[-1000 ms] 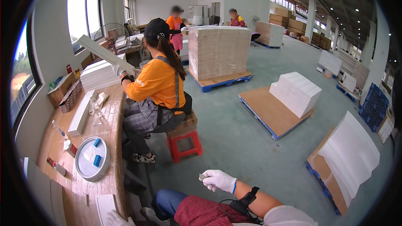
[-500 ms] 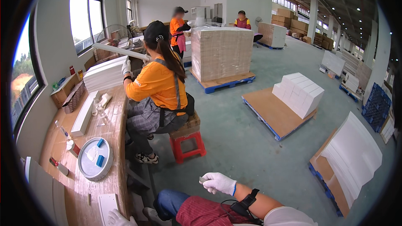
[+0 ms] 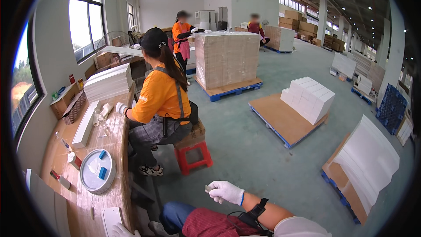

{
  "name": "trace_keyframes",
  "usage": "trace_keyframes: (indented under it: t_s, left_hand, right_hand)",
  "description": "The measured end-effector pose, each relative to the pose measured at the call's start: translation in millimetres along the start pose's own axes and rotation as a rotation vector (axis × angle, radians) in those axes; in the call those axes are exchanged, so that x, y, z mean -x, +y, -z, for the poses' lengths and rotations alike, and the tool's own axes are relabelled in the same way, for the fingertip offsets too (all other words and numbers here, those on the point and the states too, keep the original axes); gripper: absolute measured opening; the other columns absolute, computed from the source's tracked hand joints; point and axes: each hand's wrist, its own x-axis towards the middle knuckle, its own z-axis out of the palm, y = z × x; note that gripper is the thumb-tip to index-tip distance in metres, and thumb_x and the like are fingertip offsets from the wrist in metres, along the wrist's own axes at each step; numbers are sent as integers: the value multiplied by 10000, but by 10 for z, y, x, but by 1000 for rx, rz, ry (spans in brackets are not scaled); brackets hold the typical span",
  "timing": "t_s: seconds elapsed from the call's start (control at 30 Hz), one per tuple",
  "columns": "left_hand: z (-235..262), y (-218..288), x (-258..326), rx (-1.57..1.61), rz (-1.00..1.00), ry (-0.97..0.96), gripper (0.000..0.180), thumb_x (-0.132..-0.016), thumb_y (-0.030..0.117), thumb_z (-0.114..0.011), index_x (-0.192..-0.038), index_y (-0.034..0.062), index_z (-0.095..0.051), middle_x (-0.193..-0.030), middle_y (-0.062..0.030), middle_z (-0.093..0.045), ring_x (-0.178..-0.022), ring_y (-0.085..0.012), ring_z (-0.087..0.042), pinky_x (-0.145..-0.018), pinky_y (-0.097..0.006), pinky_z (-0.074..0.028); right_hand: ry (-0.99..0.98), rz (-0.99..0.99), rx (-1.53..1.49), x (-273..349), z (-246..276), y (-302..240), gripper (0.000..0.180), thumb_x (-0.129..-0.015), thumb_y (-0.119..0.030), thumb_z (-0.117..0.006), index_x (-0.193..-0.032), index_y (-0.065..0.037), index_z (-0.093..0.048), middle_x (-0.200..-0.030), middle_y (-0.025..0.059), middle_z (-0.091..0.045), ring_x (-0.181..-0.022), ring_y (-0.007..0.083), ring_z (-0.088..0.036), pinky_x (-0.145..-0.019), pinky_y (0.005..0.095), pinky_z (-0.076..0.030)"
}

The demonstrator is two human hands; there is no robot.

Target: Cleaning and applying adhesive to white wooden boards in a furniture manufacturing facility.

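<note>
My right hand, in a white glove, is raised beside the table, over my lap. Its fingers are closed on a small grey flat piece, whose kind I cannot make out. Low at the frame's edge, my gloved left hand grips the near end of a white panel lying on the wrapped table; part of this hand is cut off. A thin stick lies left of the panel. Beyond it, a round grey lid carries two blue blocks and some white paste.
Bottles and a long white box share the table. A co-worker in orange sits ahead beside stacked white panels. Pallets with a wrapped stack, white boxes and white sheets stand on the floor.
The view has shifted slightly. The seated co-worker has lowered a hand to the table, away from the long white strip. My right hand still holds the grey piece.
</note>
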Motion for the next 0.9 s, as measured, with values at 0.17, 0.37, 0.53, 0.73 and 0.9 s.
trace_keyframes:
  t_s: [0.17, 0.37, 0.53, 0.73, 0.9]
  left_hand:
    - [-61, -48, -29, 55, 33, -36, 839, -833, 374, -707, -1481, -21, -348, -1509, -277, -388, -1433, -440, -293, -1192, -494, -238]
    - [-45, -55, -30, 74, 21, -28, 830, -835, 377, -710, -1472, -23, -358, -1507, -276, -391, -1428, -437, -302, -1187, -488, -252]
    - [-67, -57, -34, 34, 6, -3, 823, -828, 377, -718, -1466, -9, -371, -1495, -267, -410, -1419, -437, -320, -1182, -490, -264]
    - [2, -5, -15, -15, 43, -23, 814, -827, 387, -715, -1461, 0, -381, -1477, -261, -438, -1392, -432, -359, -1164, -498, -288]
    - [-30, -29, -29, -19, 24, -13, 800, -828, 399, -709, -1450, 3, -398, -1469, -258, -449, -1382, -442, -366, -1158, -509, -291]
  right_hand:
    - [0, -15, 64, 13, -50, 121, 117, -941, -131, -583, -1036, -67, -607, -805, -33, -584, -654, 41, -556, -549, 201, -466]
    - [4, -7, 66, -18, -37, 23, 129, -942, -130, -582, -1051, -67, -607, -808, -36, -584, -660, 43, -559, -551, 205, -468]
    - [0, -6, 52, -8, -64, -13, 130, -940, -127, -582, -1053, -67, -608, -815, -37, -585, -667, 45, -560, -560, 207, -468]
    - [0, -24, 82, 31, -129, 39, 99, -923, -124, -573, -1005, -74, -596, -798, -33, -561, -647, 50, -532, -560, 215, -444]
    - [18, -14, 62, 19, -37, 13, 130, -933, -136, -592, -1043, -69, -610, -812, -34, -584, -662, 47, -556, -561, 206, -466]
